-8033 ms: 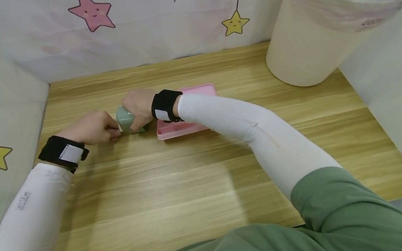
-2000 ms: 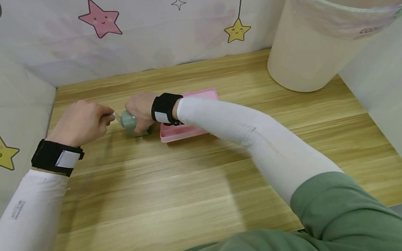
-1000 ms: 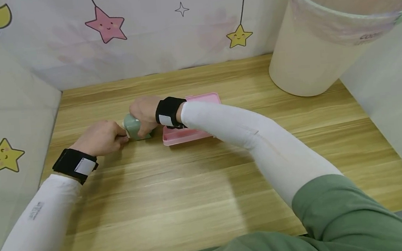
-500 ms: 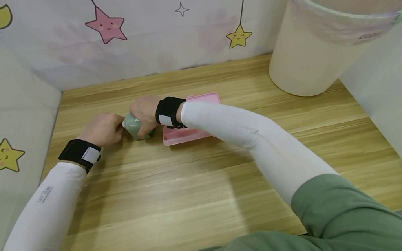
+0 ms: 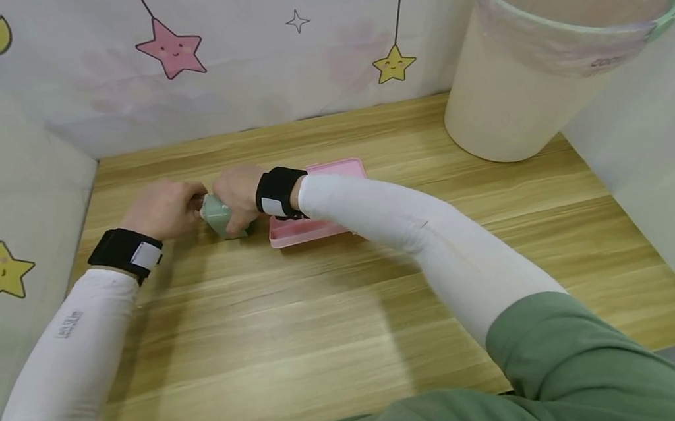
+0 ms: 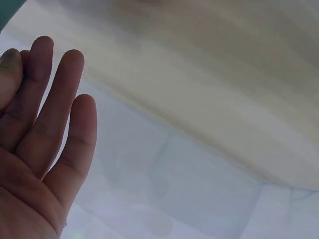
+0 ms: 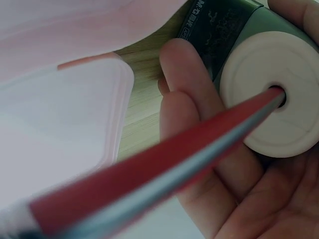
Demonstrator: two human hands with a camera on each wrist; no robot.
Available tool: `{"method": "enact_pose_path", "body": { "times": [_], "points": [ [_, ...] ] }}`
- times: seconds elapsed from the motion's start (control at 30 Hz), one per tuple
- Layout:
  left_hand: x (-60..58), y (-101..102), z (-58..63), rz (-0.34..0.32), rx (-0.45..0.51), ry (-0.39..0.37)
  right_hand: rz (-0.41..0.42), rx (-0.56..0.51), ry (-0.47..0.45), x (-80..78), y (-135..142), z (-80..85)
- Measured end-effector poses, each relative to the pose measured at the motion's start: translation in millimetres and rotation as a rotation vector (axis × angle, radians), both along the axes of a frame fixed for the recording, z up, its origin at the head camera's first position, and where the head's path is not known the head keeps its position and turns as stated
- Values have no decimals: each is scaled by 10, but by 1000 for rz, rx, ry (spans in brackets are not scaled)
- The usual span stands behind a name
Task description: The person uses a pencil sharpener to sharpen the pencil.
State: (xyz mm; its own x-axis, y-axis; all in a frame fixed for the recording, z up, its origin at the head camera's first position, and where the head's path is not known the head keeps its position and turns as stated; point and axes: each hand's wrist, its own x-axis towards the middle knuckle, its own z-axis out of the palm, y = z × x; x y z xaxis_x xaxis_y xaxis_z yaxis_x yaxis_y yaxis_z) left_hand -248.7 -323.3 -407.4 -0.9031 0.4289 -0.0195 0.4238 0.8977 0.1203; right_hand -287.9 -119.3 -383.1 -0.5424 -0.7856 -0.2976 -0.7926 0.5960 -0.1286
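Note:
My right hand (image 5: pixel 240 195) grips a green pencil sharpener (image 5: pixel 216 215) on the table, fingers wrapped about its body. In the right wrist view a red and silver striped pencil (image 7: pixel 164 162) sticks into the hole of the sharpener's cream round front (image 7: pixel 299 122). At the sharpener's left end, my left hand (image 5: pixel 165 207) pinches the crank handle, which the fingers mostly hide. The left wrist view shows the thumb (image 6: pixel 9 77) against a finger, the other fingers loosely bent. A corner of green shows above them.
An open pink pencil case (image 5: pixel 300 234) lies just right of the sharpener, partly under my right forearm. A tall cream bin (image 5: pixel 509 91) with a bag-lined green rim stands at the back right. Fabric walls with printed stars (image 5: pixel 173 48) close off the table's back and sides.
My left hand has circled at the sharpener's left end, moving up, down and up again with the crank. The right hand keeps its grip; the sharpener and pink case stay in place.

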Motion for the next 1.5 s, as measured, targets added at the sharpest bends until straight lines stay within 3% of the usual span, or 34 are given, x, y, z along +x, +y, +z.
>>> {"method": "enact_pose_path", "body": {
  "times": [0.33, 0.67, 1.03, 1.5],
  "points": [
    [84, 25, 178, 13, -19, 40, 0, -6, 12, 28, 10, -3],
    [162, 26, 229, 16, -26, 84, -12, -4, -24, 51, 5, 39],
    [395, 69, 332, -7, 14, 185, -17, 20, -12, 32, 9, 9],
    [557, 101, 405, -33, -18, 151, -38, 25, -40, 33, 8, 20]
  ]
}}
